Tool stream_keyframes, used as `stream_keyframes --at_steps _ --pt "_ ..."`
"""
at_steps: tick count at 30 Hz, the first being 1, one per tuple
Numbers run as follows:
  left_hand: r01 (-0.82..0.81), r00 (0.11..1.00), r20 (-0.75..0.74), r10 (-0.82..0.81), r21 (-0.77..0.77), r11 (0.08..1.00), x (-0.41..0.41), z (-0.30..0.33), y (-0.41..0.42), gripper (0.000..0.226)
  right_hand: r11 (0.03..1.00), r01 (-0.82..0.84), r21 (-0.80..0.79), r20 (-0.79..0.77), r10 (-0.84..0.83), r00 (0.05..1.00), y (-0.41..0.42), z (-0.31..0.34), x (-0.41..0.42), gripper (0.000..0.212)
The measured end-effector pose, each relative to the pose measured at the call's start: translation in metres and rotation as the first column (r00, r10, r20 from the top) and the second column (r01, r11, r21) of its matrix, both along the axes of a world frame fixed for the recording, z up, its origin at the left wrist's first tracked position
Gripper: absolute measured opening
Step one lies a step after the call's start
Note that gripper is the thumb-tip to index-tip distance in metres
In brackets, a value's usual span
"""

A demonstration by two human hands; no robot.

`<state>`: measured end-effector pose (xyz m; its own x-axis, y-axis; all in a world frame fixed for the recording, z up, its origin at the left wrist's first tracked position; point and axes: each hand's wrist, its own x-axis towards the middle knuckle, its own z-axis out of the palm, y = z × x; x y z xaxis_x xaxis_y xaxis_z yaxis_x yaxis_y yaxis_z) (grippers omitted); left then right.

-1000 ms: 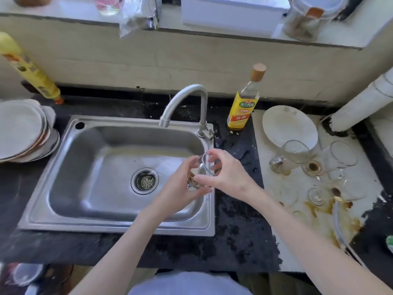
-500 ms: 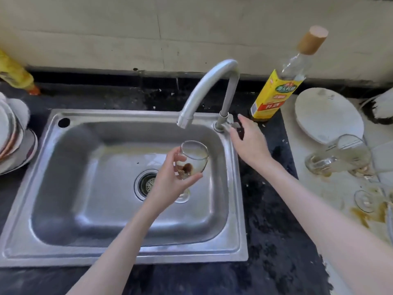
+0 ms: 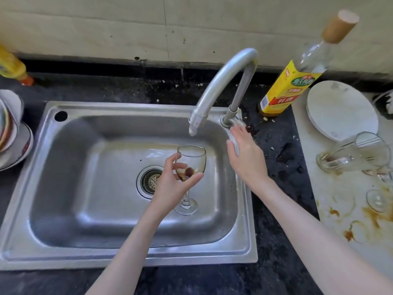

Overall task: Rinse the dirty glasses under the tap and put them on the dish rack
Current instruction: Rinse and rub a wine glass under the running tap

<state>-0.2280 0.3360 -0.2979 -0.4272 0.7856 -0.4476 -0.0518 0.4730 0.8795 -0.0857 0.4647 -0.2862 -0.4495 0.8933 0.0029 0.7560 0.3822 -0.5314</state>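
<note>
One sink [image 3: 63,248], one tap [image 3: 221,81] and two hands, left [image 3: 170,184] and right [image 3: 246,154], centre frame. One glass [image 3: 192,160] is held; at least two more glasses [image 3: 350,154] lie right, exact count unclear. One bottle [image 3: 297,77] and one plate [image 3: 340,109] upper right; a plate stack [image 3: 12,137], count indistinct, left edge.

1. Yellow bottle [image 3: 11,68], upper left of the frame: cut by the left edge; only its lower body and orange end show.
2. Stacked plates [image 3: 12,133], left edge: partly out of frame, count not readable.
3. Wine glass [image 3: 192,165], frame centre: lower bowl and upper stem masked by the left hand [image 3: 170,184].
4. Tap [image 3: 223,86] handle: blurred beside the right hand [image 3: 246,156] fingertips; contact cannot be told.
5. Dirty glasses [image 3: 350,156], right edge: overlapping, clear on clear, cropped; number uncertain.
6. Label on the sauce bottle [image 3: 291,86]: small print unreadable.
7. Both forearms run out of the bottom edge.
</note>
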Motion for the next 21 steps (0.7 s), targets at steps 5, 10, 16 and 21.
stream_keyframes --at_steps 5,10,16,21 --pt "0.006 1.0 -0.008 -0.006 -0.024 1.0 -0.005 0.001 0.002 0.073 0.993 -0.076 0.091 0.173 0.059 0.983 -0.008 -0.018 -0.003 0.046" --pt "0.021 1.0 -0.016 -0.021 -0.044 0.999 -0.006 0.004 0.0 0.072 0.991 -0.1 0.091 0.239 0.076 0.968 -0.009 -0.019 -0.005 0.049" --pt "0.03 0.999 -0.016 -0.031 -0.084 0.996 -0.006 0.003 -0.003 0.069 0.994 -0.097 0.047 0.234 0.084 0.969 -0.011 -0.018 -0.005 0.053" --pt "0.019 1.0 0.025 -0.016 -0.148 0.989 -0.007 0.0 -0.008 0.085 0.995 -0.101 0.002 0.235 0.098 0.967 -0.017 -0.007 -0.008 0.054"
